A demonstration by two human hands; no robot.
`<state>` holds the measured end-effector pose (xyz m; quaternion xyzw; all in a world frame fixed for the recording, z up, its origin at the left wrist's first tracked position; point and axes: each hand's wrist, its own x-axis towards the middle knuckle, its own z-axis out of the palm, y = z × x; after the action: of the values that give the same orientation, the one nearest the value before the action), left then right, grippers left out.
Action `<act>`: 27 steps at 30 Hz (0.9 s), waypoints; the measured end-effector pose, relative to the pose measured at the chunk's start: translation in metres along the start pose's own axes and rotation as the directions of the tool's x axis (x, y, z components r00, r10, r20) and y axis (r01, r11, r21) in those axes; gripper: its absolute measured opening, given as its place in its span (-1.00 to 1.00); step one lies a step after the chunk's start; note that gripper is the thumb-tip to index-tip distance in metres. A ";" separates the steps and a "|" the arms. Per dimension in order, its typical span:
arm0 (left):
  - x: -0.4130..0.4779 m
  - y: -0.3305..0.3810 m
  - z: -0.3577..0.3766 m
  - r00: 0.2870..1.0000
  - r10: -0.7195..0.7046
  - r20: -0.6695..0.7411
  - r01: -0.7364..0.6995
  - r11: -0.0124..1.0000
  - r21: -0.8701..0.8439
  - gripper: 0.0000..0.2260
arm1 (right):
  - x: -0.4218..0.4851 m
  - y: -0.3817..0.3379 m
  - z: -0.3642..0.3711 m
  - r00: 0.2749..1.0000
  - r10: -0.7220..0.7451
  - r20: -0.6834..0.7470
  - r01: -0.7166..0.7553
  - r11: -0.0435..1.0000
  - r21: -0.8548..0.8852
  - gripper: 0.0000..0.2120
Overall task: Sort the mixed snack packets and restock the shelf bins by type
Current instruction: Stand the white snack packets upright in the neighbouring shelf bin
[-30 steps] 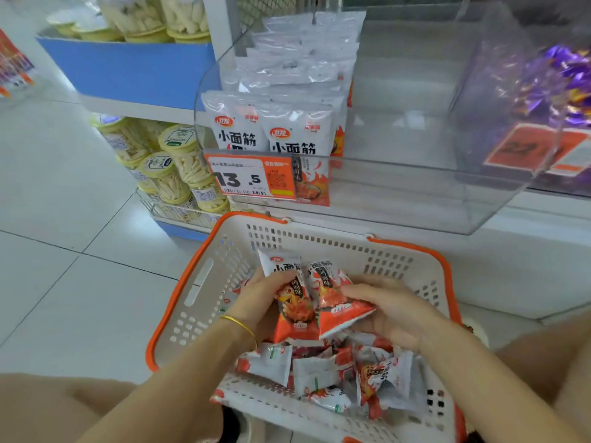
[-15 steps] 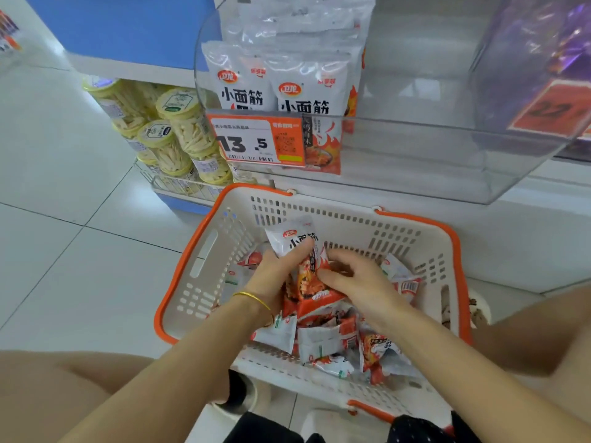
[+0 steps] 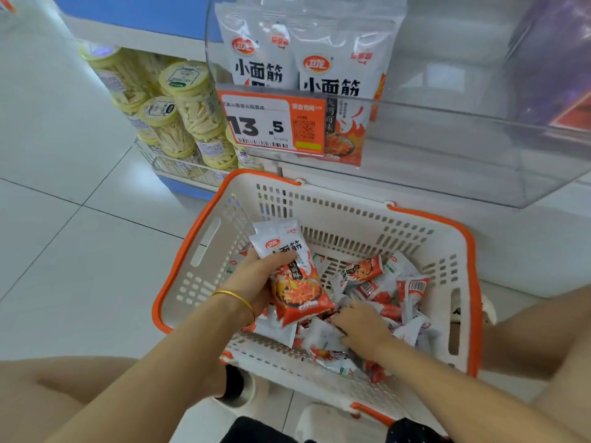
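Left hand [image 3: 256, 279]: fingers and thumb curled round a small stack of held packets [image 3: 297, 289], white at the top and orange-red at the bottom, printed faces toward the camera, thumb lying across the front one; stack held roughly upright over the left half of the basket. Gold bangle [image 3: 235, 298] on the left wrist. Right hand [image 3: 361, 327]: palm down on the heap near the basket's near edge, fingertips tucked among the wrappers; whether it has hold of one cannot be told. Loose packets [image 3: 367, 273]: same white and orange-red kind, jumbled, filling the basket floor from its middle to the right wall. Basket [image 3: 335, 215]: white slotted plastic, orange rim, standing on the floor just below the shelf front. Clear bin [image 3: 447, 148]: transparent shelf bin above the basket's far edge. Shelved packets [image 3: 332, 75]: larger bags of the same print, upright in rows at the bin's left end, the rest of the bin bare. Price tag [image 3: 271, 123]: orange and white, reading 13.5, on the bin's front wall at its left corner. Jars [image 3: 188, 103]: yellow-lidded, stacked on a lower rack left of the bin
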<state>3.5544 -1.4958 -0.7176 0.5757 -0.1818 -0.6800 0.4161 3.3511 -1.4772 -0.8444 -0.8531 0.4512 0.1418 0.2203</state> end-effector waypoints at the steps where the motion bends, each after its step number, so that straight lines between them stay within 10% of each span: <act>1: 0.000 -0.001 0.001 1.000 0.017 -0.002 -0.017 1.000 0.024 -0.65 | -0.003 0.003 -0.014 0.998 0.032 -0.046 -0.028 0.996 0.084 -0.92; 5: 0.001 -0.003 0.012 0.996 0.073 -0.054 -0.067 0.993 0.098 -0.72 | -0.026 0.005 -0.095 0.942 0.298 -0.153 -0.147 0.778 0.610 -0.90; 13: -0.016 -0.007 0.051 0.977 0.213 -0.028 -0.188 0.913 0.363 -0.74 | -0.079 -0.052 -0.153 0.939 0.293 -0.179 0.024 0.465 0.885 -0.61; 16: -0.023 -0.001 0.053 0.984 0.175 -0.040 -0.154 0.934 0.323 -0.30 | -0.085 -0.051 -0.158 0.920 0.337 -0.199 0.017 0.476 0.880 -0.88; 19: -0.030 0.001 0.055 0.988 0.153 0.022 -0.153 0.948 0.280 -0.14 | -0.091 -0.050 -0.164 0.892 0.403 -0.206 0.009 0.441 0.898 -0.69; 23: -0.080 0.028 0.075 0.900 0.423 0.108 -0.431 0.820 0.376 -0.57 | -0.104 -0.050 -0.183 0.948 0.302 -0.105 0.046 0.196 0.979 -0.28; 27: -0.105 0.047 0.092 0.779 0.598 0.186 -0.609 0.654 0.449 -0.75 | -0.119 -0.059 -0.206 0.990 0.093 -0.105 0.113 -0.090 0.990 -0.52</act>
<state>3.4839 -1.4631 -0.5918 0.5600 -0.5315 -0.4408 0.4578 3.3436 -1.4672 -0.5994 -0.4232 0.4163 -0.2991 0.7470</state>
